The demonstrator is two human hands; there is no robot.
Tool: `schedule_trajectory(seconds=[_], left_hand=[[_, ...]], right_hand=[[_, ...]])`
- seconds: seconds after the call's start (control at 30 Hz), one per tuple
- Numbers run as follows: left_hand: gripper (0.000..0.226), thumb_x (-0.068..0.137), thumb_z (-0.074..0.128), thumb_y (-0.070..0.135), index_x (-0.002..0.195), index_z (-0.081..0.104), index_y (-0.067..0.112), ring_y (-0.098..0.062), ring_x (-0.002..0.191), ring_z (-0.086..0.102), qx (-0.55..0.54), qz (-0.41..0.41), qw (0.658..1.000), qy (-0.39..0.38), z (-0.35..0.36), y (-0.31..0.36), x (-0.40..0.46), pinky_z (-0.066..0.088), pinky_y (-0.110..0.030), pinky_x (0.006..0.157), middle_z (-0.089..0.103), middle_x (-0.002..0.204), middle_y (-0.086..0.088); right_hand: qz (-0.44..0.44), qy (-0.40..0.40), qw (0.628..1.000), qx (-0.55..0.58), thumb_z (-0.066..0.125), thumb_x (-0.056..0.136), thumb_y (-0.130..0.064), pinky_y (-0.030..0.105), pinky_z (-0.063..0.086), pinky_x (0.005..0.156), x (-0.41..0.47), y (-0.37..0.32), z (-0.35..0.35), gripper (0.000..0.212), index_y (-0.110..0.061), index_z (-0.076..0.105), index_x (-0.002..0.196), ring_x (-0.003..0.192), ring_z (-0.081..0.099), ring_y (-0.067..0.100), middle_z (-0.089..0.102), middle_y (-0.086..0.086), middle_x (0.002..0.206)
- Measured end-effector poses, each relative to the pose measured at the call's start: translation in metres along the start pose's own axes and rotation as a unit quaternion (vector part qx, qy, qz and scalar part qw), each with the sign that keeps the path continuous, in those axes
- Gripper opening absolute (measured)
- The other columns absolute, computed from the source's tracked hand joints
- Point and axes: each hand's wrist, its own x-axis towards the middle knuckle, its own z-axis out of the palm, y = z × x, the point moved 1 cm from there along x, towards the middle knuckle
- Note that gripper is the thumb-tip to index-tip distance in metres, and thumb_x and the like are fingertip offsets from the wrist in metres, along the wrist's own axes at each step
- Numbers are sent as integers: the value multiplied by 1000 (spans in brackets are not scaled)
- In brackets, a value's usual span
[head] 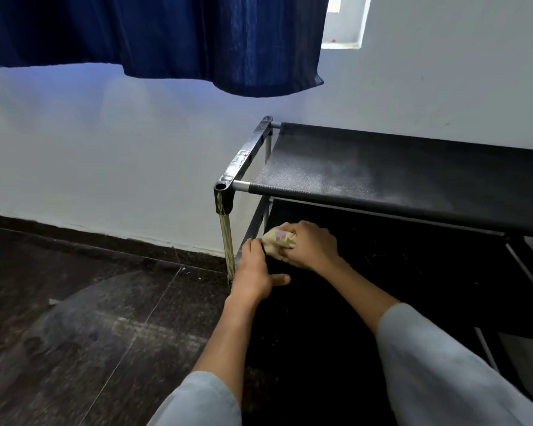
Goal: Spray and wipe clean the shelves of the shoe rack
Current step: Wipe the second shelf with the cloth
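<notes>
The black shoe rack point(240, 158) stands against the white wall at the right. Its top fabric shelf point(397, 167) shows a pale dusty or misted patch. Below it lies a darker lower shelf point(397, 272). My right hand point(308, 244) is closed around a balled-up cream cloth point(276, 239), pressed at the lower shelf's left end. My left hand point(254, 272) rests on the rack's left front edge beside the front leg point(226, 241), fingers bent over the frame. No spray bottle is in view.
A dark blue curtain point(166, 38) hangs above the rack's left side, below a window point(345, 23). Dark polished floor tiles point(90, 318) spread out to the left. The rack's frame bars point(523, 272) continue at the right.
</notes>
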Motion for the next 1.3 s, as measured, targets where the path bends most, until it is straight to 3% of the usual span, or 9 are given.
schedule_trajectory(seconds=[0.17, 0.43, 0.63, 0.83, 0.93, 1.0, 1.1, 1.2, 1.3], left_hand=[[94, 68, 83, 19, 142, 26, 6, -23, 130, 35, -30, -17, 999, -13, -3, 2, -3, 32, -33, 106, 35, 140, -9], [112, 68, 83, 13, 150, 7, 8, -21, 142, 19, -41, -14, 999, -27, -1, 1, -4, 17, -21, 109, 17, 155, -9], [99, 72, 80, 14, 149, 18, 13, -25, 134, 37, -45, -41, 995, -75, 6, -3, 5, 35, -41, 109, 37, 148, -7], [77, 71, 79, 17, 137, 38, 20, -23, 124, 47, -17, -28, 997, -67, 12, -11, 13, 40, -40, 103, 50, 131, -1], [89, 72, 79, 21, 145, 29, 14, -24, 131, 40, 5, -29, 996, -79, 10, -10, 16, 36, -42, 107, 42, 141, -7], [95, 73, 79, 20, 148, 22, 11, -25, 136, 34, 6, -40, 995, -88, 10, -7, 16, 33, -41, 111, 35, 148, -8], [89, 71, 80, 17, 145, 29, 11, -26, 132, 40, -13, -42, 996, -77, 8, -3, 13, 37, -42, 108, 42, 144, -10], [87, 70, 80, 8, 143, 31, 8, -28, 131, 41, -51, -40, 995, -81, 6, -3, 10, 38, -43, 107, 44, 141, -13], [90, 72, 78, 5, 145, 27, 8, -28, 135, 36, -65, -26, 995, -69, 6, -2, 6, 33, -43, 110, 38, 146, -10]], right_hand=[[108, -16, 992, 69, 73, 78, -36, 30, 46, 88, 33, -8, -6, 52, -39, 57, 128, 117, 57, 25, 61, 0, 127], [-74, -189, 979, 11, 78, 65, -40, 27, 48, 81, -12, 12, -29, 58, -47, 60, 120, 99, 64, 14, 68, -9, 106], [-69, -98, 993, 16, 70, 67, -53, 28, 47, 75, -26, 17, -21, 53, -53, 56, 118, 96, 64, 16, 68, -13, 104], [-30, -9, 999, -12, 66, 76, -50, 28, 42, 71, 1, 6, -5, 44, -47, 58, 119, 98, 64, 22, 66, -6, 106], [26, 4, 1000, -7, 66, 82, -39, 28, 44, 80, 36, -2, -4, 40, -37, 59, 121, 108, 61, 24, 64, -1, 116], [42, 10, 998, 37, 58, 91, -24, 21, 41, 83, 58, -1, 0, 36, -25, 59, 128, 119, 55, 23, 60, 3, 126], [49, 12, 997, -50, 50, 98, -18, 0, 33, 71, 75, 1, 11, 34, -8, 54, 130, 124, 49, 21, 53, 8, 135], [87, -12, 996, 7, 54, 95, -31, 27, 41, 90, 64, -2, -1, 34, -19, 55, 126, 119, 53, 25, 57, 5, 129], [41, -131, 990, 33, 69, 82, -32, 31, 44, 87, 39, 11, -21, 45, -42, 58, 124, 113, 58, 25, 61, -3, 120]])
